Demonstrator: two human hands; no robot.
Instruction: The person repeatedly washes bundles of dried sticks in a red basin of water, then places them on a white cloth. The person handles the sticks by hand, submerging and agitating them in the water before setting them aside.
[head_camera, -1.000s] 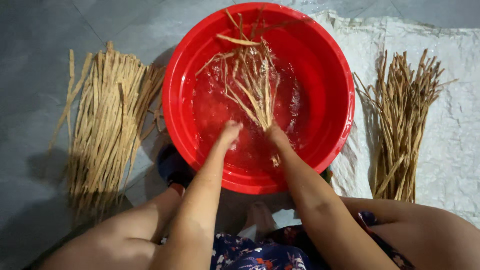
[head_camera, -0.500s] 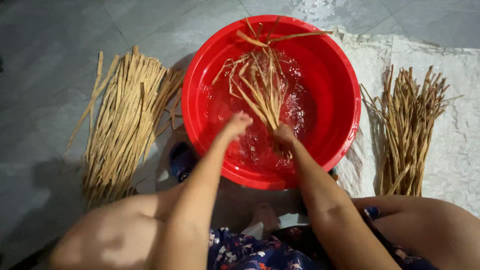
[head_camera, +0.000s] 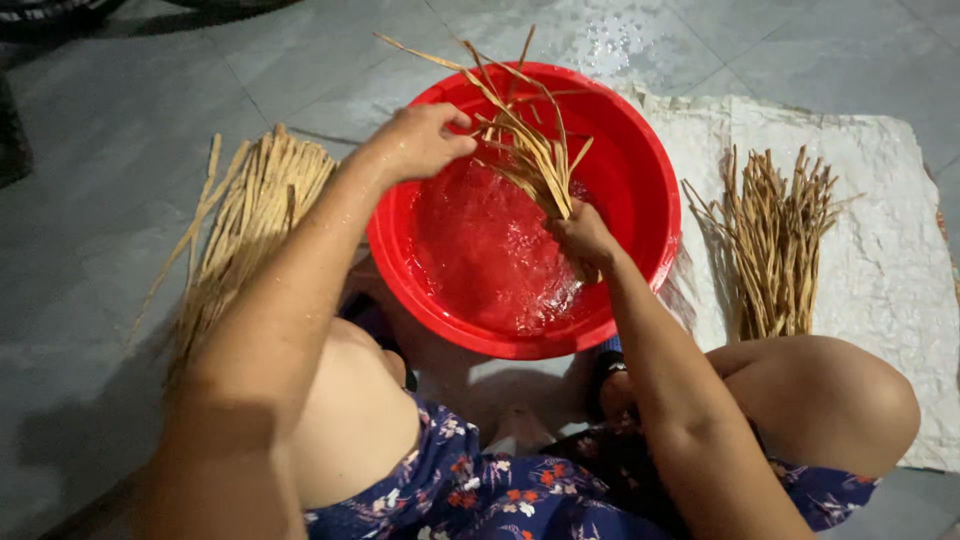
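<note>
A round red basin (head_camera: 650, 170) holding water sits on the floor in front of me. My right hand (head_camera: 582, 235) grips the lower end of a bunch of wet tan fibre strips (head_camera: 525, 145), lifted above the water and fanning up and away. My left hand (head_camera: 420, 140) is closed around the strips higher up, near the basin's left rim. Both forearms are wet.
A pile of dry tan strips (head_camera: 240, 230) lies on the grey tiled floor to the left. Another bundle (head_camera: 775, 240) rests on a white cloth (head_camera: 880, 220) to the right. My bent knees (head_camera: 830, 400) and floral clothing are near the bottom.
The bunch has come up out of the water. My left hand rose from the water's surface to the strips' upper part, and my right hand lifted with the lower end.
</note>
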